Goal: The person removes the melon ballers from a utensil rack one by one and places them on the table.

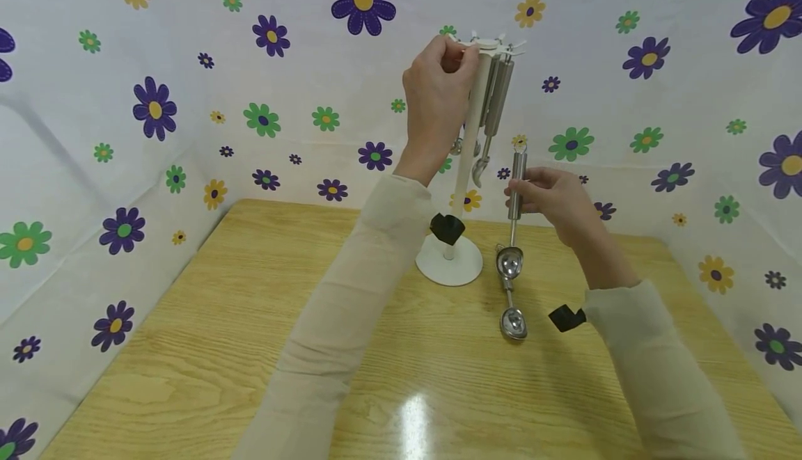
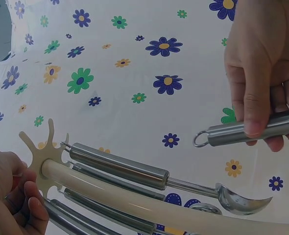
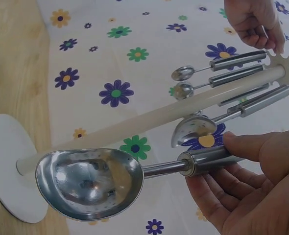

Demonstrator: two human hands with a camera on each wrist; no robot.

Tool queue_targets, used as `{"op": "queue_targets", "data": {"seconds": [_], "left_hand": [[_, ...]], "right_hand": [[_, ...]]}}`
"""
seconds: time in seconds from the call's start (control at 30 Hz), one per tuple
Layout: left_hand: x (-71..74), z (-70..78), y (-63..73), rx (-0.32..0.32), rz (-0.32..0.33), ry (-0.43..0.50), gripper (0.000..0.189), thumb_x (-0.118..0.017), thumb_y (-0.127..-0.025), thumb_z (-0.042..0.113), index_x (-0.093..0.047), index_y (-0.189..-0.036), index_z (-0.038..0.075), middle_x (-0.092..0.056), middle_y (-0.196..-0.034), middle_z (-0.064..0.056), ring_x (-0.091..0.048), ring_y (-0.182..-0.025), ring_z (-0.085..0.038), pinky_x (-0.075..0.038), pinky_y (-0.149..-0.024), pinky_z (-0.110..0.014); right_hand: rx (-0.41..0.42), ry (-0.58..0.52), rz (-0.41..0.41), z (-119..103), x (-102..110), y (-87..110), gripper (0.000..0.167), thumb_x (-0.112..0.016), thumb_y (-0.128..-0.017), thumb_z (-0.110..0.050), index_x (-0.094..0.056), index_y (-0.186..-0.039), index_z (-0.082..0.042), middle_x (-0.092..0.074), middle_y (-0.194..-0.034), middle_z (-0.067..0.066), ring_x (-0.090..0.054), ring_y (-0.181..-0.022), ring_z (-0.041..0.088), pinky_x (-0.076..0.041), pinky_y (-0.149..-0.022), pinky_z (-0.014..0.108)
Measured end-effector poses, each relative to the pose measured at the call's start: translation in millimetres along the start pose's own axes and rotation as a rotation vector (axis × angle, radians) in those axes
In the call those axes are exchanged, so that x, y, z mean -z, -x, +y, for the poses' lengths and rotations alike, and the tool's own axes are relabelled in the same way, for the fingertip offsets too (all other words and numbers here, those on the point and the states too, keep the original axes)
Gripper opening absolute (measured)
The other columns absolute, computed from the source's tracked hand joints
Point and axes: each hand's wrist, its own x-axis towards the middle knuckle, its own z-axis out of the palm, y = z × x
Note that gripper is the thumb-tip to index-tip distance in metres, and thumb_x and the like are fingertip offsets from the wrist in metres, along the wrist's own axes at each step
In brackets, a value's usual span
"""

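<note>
My left hand [image 1: 441,88] pinches the star-shaped top of a white utensil stand [image 1: 468,154] at its left edge. Several steel utensils with tubular handles hang by rings from its prongs, among them a scoop [image 2: 245,201] with a pointed bowl and two small spoon-like ones. To the right of the pole, my right hand [image 1: 557,199] grips an ice cream scoop [image 3: 90,183] by its steel handle [image 1: 517,185]. The scoop is held upright, ring end up and bowl down. In the head view that bowl partly covers a second scoop [image 1: 514,323] on the table.
The wooden table [image 1: 301,321] carries the stand's round white base [image 1: 447,272] near the back. Flower-printed cloth [image 1: 301,70] hangs behind and at the sides. A black wrist mount [image 1: 567,318] sticks out from the right sleeve.
</note>
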Motion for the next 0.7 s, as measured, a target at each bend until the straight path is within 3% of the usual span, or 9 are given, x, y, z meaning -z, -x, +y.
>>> {"op": "queue_targets", "data": {"seconds": [0.1, 0.4, 0.6, 0.7], "left_hand": [[0.1, 0.3, 0.0, 0.0, 0.001, -0.001, 0.016, -0.06, -0.106, 0.018, -0.067, -0.104, 0.003, -0.068, -0.091, -0.006, -0.06, -0.079, -0.01, -0.052, -0.067, -0.019], [0.1, -0.4, 0.3, 0.002, 0.0, 0.001, 0.017, -0.06, -0.106, 0.018, -0.067, -0.104, 0.003, -0.067, -0.091, -0.006, -0.06, -0.079, -0.011, -0.053, -0.067, -0.019], [-0.2, -0.8, -0.3, -0.002, 0.007, 0.005, 0.016, -0.061, -0.106, 0.017, -0.067, -0.103, 0.003, -0.068, -0.09, -0.006, -0.06, -0.078, -0.011, -0.053, -0.067, -0.019], [-0.2, -0.9, -0.2, 0.002, 0.007, 0.015, 0.016, -0.061, -0.106, 0.017, -0.067, -0.104, 0.002, -0.068, -0.091, -0.006, -0.06, -0.079, -0.011, -0.054, -0.068, -0.019]], "right_hand": [[-0.024, -0.021, -0.011, 7.5, -4.6, 0.6, 0.05, -0.064, -0.105, -0.033, -0.055, -0.137, 0.003, -0.073, -0.115, 0.008, -0.073, -0.091, 0.015, -0.038, -0.114, 0.054], [-0.061, -0.054, -0.062, 31.3, -17.3, 1.5, 0.052, -0.063, -0.105, -0.031, -0.052, -0.14, 0.007, -0.065, -0.128, 0.023, -0.072, -0.093, 0.016, -0.045, -0.11, 0.048], [-0.106, -0.05, -0.077, 45.1, -25.5, 2.3, 0.05, -0.063, -0.105, -0.031, -0.053, -0.136, 0.006, -0.064, -0.13, 0.025, -0.073, -0.095, 0.019, -0.045, -0.11, 0.046], [-0.12, -0.042, -0.085, 51.9, -28.8, 2.2, 0.048, -0.062, -0.106, -0.031, -0.055, -0.135, 0.006, -0.064, -0.13, 0.024, -0.073, -0.096, 0.02, -0.051, -0.102, 0.04]]}}
